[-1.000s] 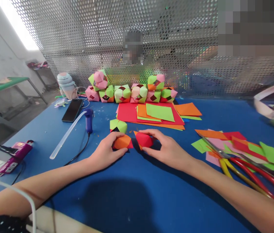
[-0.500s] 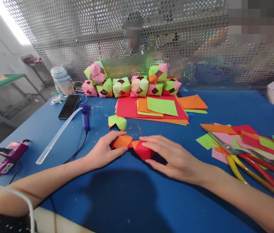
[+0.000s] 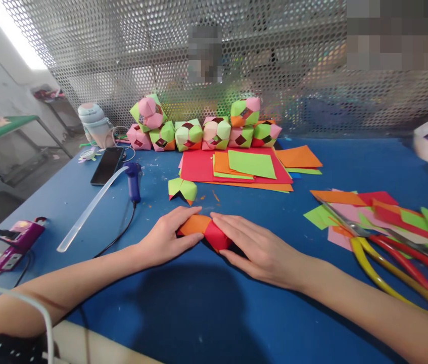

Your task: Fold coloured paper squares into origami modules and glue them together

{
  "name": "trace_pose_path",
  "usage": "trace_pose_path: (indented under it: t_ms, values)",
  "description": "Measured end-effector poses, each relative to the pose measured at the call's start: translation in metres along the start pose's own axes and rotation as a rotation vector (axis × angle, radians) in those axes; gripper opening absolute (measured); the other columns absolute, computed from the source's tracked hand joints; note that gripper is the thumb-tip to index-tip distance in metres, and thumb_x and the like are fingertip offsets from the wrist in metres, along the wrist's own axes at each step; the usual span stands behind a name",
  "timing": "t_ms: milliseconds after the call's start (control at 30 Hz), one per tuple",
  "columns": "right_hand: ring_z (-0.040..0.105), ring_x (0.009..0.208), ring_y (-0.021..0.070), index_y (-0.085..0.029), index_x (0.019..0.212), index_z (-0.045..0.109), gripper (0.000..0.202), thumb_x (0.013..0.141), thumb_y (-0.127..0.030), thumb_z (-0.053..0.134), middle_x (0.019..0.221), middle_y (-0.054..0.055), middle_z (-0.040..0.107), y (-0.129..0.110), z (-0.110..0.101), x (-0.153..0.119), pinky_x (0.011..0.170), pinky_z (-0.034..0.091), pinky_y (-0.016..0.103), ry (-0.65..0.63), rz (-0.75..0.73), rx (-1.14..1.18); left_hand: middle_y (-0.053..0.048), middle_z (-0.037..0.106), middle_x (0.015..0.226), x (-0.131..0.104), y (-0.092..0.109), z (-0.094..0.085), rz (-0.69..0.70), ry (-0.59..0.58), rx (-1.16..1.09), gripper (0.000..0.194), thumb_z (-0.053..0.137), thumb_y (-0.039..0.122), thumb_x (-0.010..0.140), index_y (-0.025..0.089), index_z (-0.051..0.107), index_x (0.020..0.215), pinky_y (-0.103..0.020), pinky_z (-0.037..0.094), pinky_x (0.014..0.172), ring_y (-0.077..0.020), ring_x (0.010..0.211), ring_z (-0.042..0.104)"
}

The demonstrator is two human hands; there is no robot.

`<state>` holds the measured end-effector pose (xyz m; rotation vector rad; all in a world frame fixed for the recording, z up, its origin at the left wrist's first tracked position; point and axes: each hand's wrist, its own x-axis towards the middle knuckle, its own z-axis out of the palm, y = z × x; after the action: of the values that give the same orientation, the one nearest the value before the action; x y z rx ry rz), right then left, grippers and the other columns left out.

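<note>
Near the middle of the blue table, my left hand (image 3: 168,233) grips an orange folded paper piece (image 3: 195,224) between thumb and fingers. From the right, my right hand (image 3: 261,247) holds a red folded paper piece (image 3: 217,235). The two pieces touch, orange on the left and red on the right. Just beyond my left hand lies a green folded piece (image 3: 183,189) with a dark opening below.
Several paper balls (image 3: 188,135) line the mesh panel. Before them lies a paper stack (image 3: 198,167). A glue gun (image 3: 134,184) and phone (image 3: 107,166) are left; scissors (image 3: 361,235) on paper scraps (image 3: 407,217) are right. A purple power strip (image 3: 16,247) is far left.
My right hand has moved left with the red piece, closing the gap to the orange piece. The orange piece has tilted slightly in my left hand.
</note>
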<state>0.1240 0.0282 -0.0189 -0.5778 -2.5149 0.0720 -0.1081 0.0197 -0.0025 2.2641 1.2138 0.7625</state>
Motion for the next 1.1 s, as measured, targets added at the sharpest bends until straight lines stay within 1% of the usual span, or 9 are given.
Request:
trace_pose_path:
  t_ms: [300,533,633,700,767,833,900,1000,1100]
  values:
    - [0.044,0.124,0.0287,-0.011,0.144,0.016,0.067,0.087,-0.018,0.049,0.134,0.02,0.046,-0.002,0.005,0.0,0.099,0.045,0.046,0.005,0.031,0.009,-0.011,0.058,0.121,-0.001,0.0,0.003,0.032,-0.002,0.057,0.05,0.055,0.037,0.083,0.018,0.045,0.128,-0.037,0.045,0.095,-0.0218,0.11,0.054]
    - [0.042,0.126,0.0254,-0.018,0.143,0.022,0.062,0.086,-0.02,0.049,0.136,0.014,0.045,-0.001,0.008,0.001,0.101,0.042,0.046,0.004,0.093,0.062,-0.012,0.054,0.125,-0.003,0.003,-0.001,0.027,-0.027,0.08,0.056,0.054,0.04,0.083,0.018,0.039,0.132,-0.039,0.042,0.098,-0.0228,0.113,0.051]
    - [0.043,0.125,0.0244,-0.018,0.14,0.026,0.059,0.086,-0.024,0.049,0.135,0.014,0.047,0.001,0.007,0.0,0.102,0.042,0.045,0.006,0.172,0.085,-0.012,0.05,0.128,0.004,0.002,-0.011,0.009,0.068,0.102,0.048,0.049,0.035,0.086,0.018,0.042,0.13,-0.039,0.041,0.1,-0.0223,0.118,0.047]
    - [0.044,0.124,0.0242,-0.018,0.139,0.028,0.059,0.085,-0.026,0.05,0.134,0.013,0.048,0.003,0.006,0.0,0.102,0.042,0.044,0.009,0.232,0.094,-0.011,0.05,0.126,0.013,-0.003,-0.019,0.024,0.195,0.155,0.039,0.046,0.028,0.087,0.017,0.047,0.125,-0.039,0.039,0.102,-0.0214,0.119,0.046]
    - [0.046,0.123,0.0245,-0.019,0.138,0.03,0.059,0.084,-0.028,0.051,0.133,0.012,0.049,0.005,0.007,0.001,0.101,0.042,0.044,0.006,0.275,0.091,-0.011,0.047,0.13,0.023,-0.012,-0.027,0.061,0.278,0.25,0.041,0.047,0.017,0.083,0.018,0.047,0.124,-0.042,0.035,0.104,-0.022,0.122,0.043]
    - [0.046,0.122,0.025,-0.02,0.138,0.032,0.059,0.083,-0.028,0.052,0.132,0.011,0.05,0.007,0.007,0.002,0.1,0.043,0.045,-0.003,0.297,0.08,-0.011,0.039,0.139,0.031,-0.022,-0.032,0.094,0.233,0.342,0.051,0.045,0.008,0.077,0.02,0.045,0.127,-0.046,0.031,0.106,-0.0238,0.129,0.035]
    - [0.046,0.122,0.0259,-0.021,0.138,0.032,0.06,0.082,-0.029,0.053,0.133,0.011,0.05,0.007,0.007,0.004,0.1,0.043,0.047,-0.011,0.304,0.068,-0.01,0.033,0.144,0.037,-0.031,-0.032,0.117,0.14,0.405,0.056,0.047,0.007,0.074,0.021,0.046,0.127,-0.049,0.028,0.108,-0.0259,0.133,0.029]
    - [0.044,0.124,0.0271,-0.022,0.139,0.03,0.064,0.08,-0.031,0.055,0.136,0.012,0.046,0.006,0.007,0.008,0.099,0.042,0.049,-0.017,0.302,0.048,-0.009,0.029,0.146,0.041,-0.04,-0.028,0.109,0.056,0.424,0.05,0.054,0.017,0.077,0.024,0.049,0.126,-0.051,0.026,0.108,-0.0281,0.134,0.027]
    - [0.041,0.127,0.0268,-0.022,0.139,0.03,0.065,0.081,-0.035,0.055,0.138,0.012,0.043,0.005,0.008,0.012,0.102,0.039,0.049,-0.031,0.292,0.022,-0.01,0.033,0.144,0.042,-0.043,-0.022,0.127,0.054,0.4,0.04,0.053,0.028,0.083,0.023,0.052,0.123,-0.05,0.026,0.108,-0.0266,0.133,0.03]
